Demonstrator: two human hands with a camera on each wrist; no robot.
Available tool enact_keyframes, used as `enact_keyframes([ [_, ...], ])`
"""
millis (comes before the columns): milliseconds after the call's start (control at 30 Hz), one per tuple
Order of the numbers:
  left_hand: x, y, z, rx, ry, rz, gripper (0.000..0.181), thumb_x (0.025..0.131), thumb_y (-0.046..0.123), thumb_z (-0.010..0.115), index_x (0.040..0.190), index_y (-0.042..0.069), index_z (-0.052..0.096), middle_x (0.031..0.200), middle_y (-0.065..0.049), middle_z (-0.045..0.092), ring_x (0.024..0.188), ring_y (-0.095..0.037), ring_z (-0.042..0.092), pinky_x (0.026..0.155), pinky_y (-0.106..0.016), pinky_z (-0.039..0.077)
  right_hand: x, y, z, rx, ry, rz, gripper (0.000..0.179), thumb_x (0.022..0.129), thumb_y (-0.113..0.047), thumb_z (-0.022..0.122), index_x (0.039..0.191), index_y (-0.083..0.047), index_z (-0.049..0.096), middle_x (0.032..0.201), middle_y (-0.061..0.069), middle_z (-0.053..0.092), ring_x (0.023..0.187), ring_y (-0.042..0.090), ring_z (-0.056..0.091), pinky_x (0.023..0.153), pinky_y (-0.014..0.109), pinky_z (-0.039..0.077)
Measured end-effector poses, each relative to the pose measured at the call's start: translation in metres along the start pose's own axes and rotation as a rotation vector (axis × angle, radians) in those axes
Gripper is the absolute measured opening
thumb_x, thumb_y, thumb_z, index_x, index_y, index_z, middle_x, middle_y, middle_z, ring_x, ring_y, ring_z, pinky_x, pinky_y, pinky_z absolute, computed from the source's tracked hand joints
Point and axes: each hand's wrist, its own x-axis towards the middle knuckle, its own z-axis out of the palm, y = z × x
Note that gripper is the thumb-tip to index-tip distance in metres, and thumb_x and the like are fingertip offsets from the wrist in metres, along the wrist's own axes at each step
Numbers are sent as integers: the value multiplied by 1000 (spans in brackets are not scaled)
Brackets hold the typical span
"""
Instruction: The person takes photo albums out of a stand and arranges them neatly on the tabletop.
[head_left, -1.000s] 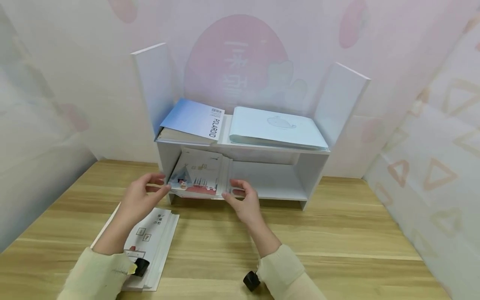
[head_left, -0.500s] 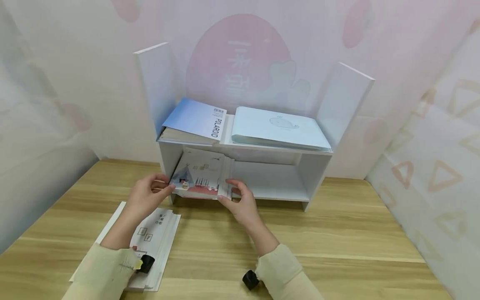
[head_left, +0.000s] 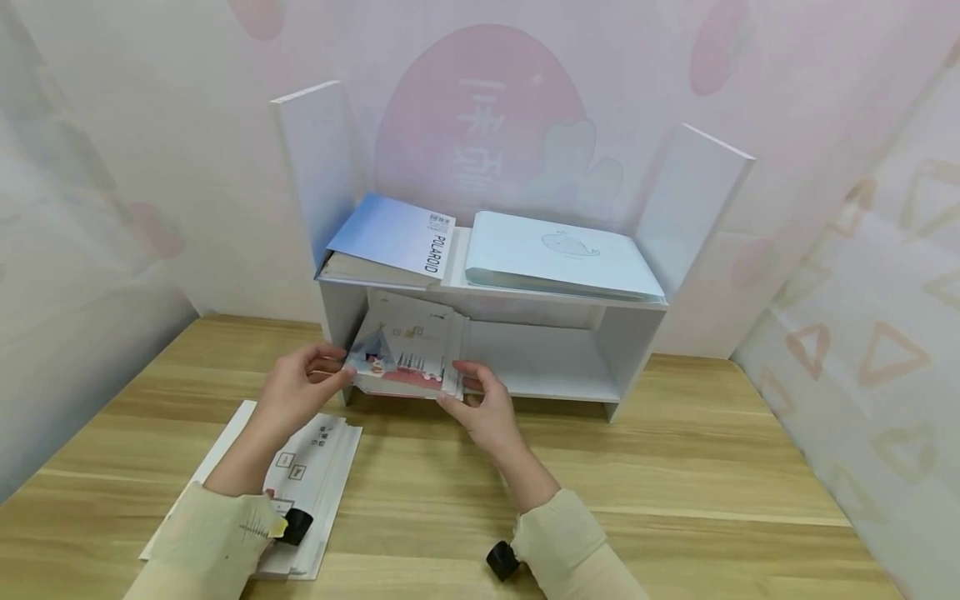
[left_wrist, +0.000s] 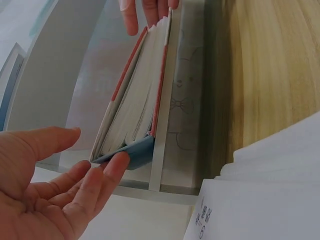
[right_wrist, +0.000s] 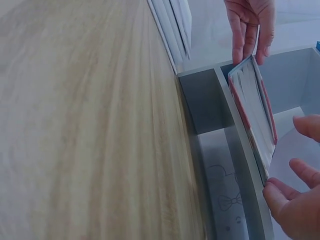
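Right hand (head_left: 487, 417) drawn leftward, closer in on the lower book (head_left: 401, 346). Left hand (head_left: 292, 396) brought slightly rightward; lower book's near left corner nudged the same way. Pale strip (head_left: 453, 371) beside its printed cover narrowed. More of the table book (head_left: 311, 475) uncovered beside the left sleeve (head_left: 206, 525)

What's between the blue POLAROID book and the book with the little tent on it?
The white upper shelf board: the head view shows the POLAROID book lying on it and the tent book below, in the lower compartment.
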Motion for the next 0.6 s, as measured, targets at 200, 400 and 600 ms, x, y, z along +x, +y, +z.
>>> enact_keyframes([
  [200, 1, -5, -2, -87, -71, -65, 45, 98, 24, 64, 134, -1, 55, 115, -20, 69, 102, -22, 67, 81, -23, 54, 0, 1, -1, -19, 4, 6, 50, 90, -13, 72, 136, -3, 54, 139, 17, 54, 129, 35, 50, 112, 53, 40],
  [400, 3, -8, -2, -142, -130, -88, 47, 100, 28, 61, 132, -6, 56, 116, -21, 71, 87, -3, 68, 82, -22, 57, 3, 1, -4, -14, 19, -19, 44, 91, -13, 71, 131, -1, 58, 135, 18, 57, 123, 35, 52, 106, 51, 47],
  [600, 3, -10, -1, -154, -164, -54, 43, 101, 26, 59, 130, -5, 55, 120, -21, 68, 93, -12, 71, 86, -26, 54, 5, 2, -6, -9, 24, -47, 41, 91, -11, 71, 129, 0, 60, 133, 18, 58, 119, 34, 54, 100, 46, 50],
])
